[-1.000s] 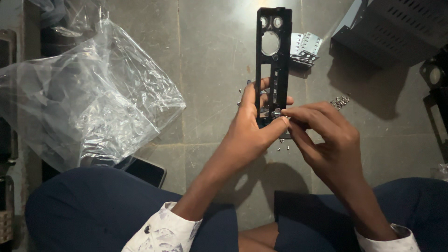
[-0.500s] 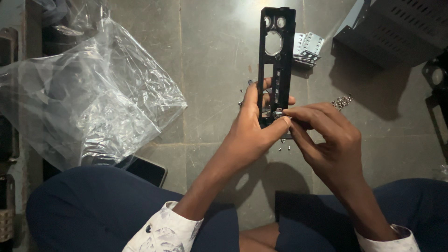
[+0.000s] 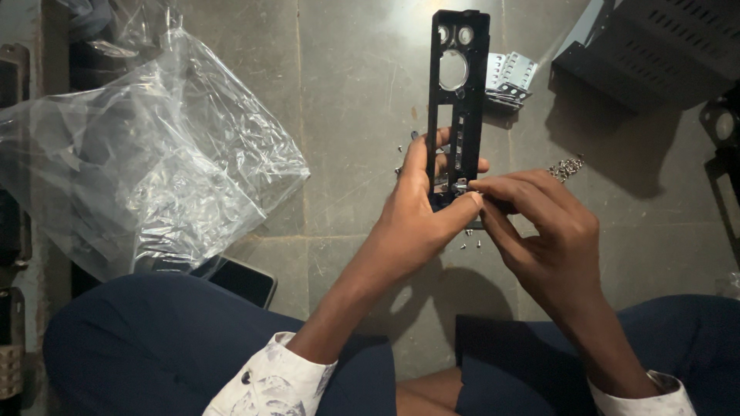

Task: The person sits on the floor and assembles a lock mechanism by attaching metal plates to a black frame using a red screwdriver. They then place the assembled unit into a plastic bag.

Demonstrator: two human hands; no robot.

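A small silvery part [image 3: 460, 185], probably a screw or a clip, is pinched between the thumb and forefinger tips of the right hand [image 3: 539, 231] and is pressed against the lower end of a long black plastic panel [image 3: 458, 100]. The fingers of that hand are curled tightly, so that the tiny piece can be steadied at one exact spot; whether it is being turned cannot be told. The panel is gripped near its bottom by the left hand [image 3: 420, 216], with the thumb laid across the front beside the silvery part and the other fingers wrapped behind, two fingertips showing through the slots. It is held upright above the floor, its round holes at the top, presumably so that the working spot is brought near the eyes and both faces can be reached.

Both wrists are bent inward, so that the hands meet in front of the body; the forearms rise from white patterned cuffs above knees in dark blue cloth.

On the tiled floor [image 3: 354, 115], just beneath the hands, a few loose screws [image 3: 470, 245] are scattered within easy reach, and a further heap of screws [image 3: 566, 166] lies towards the right edge. A metal bracket [image 3: 509, 75] rests behind the panel's top, a dark perforated case [image 3: 655, 46] fills the far right corner, and a crumpled clear plastic bag [image 3: 154, 162] is spread at the left, with a phone [image 3: 245, 280] lying just below it.
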